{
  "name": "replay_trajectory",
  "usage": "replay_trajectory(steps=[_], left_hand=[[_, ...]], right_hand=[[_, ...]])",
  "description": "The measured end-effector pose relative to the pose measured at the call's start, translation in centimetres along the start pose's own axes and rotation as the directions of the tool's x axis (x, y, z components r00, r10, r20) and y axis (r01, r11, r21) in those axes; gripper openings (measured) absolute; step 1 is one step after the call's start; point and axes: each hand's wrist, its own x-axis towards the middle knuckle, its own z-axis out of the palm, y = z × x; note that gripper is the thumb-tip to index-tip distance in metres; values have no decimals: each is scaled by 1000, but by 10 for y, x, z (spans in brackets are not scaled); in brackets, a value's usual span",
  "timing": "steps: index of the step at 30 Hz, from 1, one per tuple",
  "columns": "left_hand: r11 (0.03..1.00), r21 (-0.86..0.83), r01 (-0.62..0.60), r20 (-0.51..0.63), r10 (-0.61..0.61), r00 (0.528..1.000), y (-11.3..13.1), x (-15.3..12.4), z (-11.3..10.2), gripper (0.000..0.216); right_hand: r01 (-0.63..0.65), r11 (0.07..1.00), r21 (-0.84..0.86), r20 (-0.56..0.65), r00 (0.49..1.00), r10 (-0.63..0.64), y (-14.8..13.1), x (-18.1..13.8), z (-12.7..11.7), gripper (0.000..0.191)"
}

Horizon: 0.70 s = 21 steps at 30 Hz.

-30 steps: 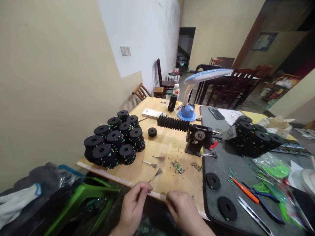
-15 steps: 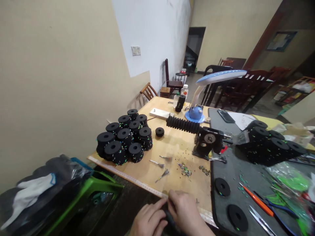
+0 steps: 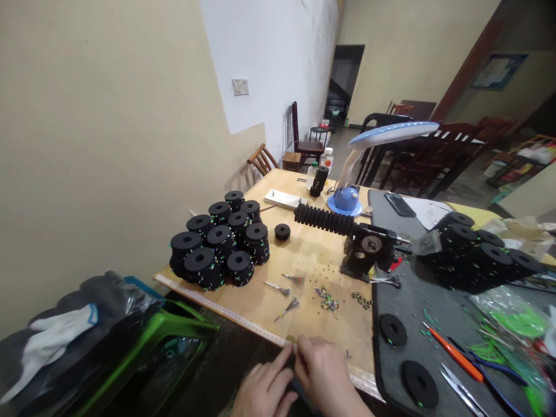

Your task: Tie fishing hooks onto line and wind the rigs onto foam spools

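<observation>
At the front edge of the wooden table, my left hand (image 3: 266,387) and my right hand (image 3: 322,370) are close together. The fingers of both are bent and pressed together, their tips nearly meeting. Whatever they pinch is too small or too hidden to name; dark material shows below and between them. Just beyond lie several thin sticks with feathery dark tufts (image 3: 286,310), a scatter of small coloured bits (image 3: 326,299) and a little heap of dark bits (image 3: 361,301). A tape measure strip (image 3: 243,318) runs along the table edge.
Stacks of black foam spools (image 3: 200,260) stand left, one single spool (image 3: 282,231) beside them. A black clamp-like device (image 3: 369,249) carries a ribbed black rod (image 3: 324,220). Right, a grey mat (image 3: 403,307) holds foam discs (image 3: 419,383), an orange-handled tool (image 3: 456,353) and tweezers (image 3: 463,391). A blue lamp (image 3: 345,200) stands behind.
My hands stay at the table edge with only slight shifts of the fingers; the left index finger has moved a little. The rest of the scene looks the same apart from a small camera shift.
</observation>
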Motion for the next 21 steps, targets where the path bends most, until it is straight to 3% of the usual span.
replay_trajectory(steps=[11,21], left_hand=[[998,63,26,71,-30,997,-2,-6,9,26],[965,261,-13,118,-18,993,4,-12,17,36]], right_hand=[[11,1000,-28,-16,1000,-11,-1,-4,1,13],[20,994,112,32,999,-24,27,-15,-14,17]])
